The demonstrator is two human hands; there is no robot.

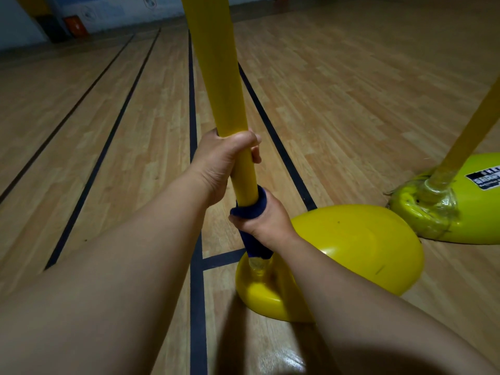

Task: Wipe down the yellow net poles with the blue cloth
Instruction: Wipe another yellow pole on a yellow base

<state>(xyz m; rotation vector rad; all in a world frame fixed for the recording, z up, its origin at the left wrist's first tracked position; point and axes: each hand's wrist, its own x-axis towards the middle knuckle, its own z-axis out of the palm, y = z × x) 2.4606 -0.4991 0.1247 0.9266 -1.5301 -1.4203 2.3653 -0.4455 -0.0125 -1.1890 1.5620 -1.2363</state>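
The near yellow pole (216, 77) rises from its rounded yellow base (359, 244) on the wooden floor (351, 90), close in front of the person. The left hand (219, 166) grasps the pole partway up, fingers and thumb curled round it. Just below, the right hand (259, 217) clenches the blue cloth (250, 209) round the pole, low down near the base; a strip of the cloth hangs beneath that hand and reaches the collar where the pole meets the base. A second yellow pole (470, 133) leans up from its own yellow base (443, 212) to the right, just beside the first base. Dark court lines (193, 104) run along the floor.
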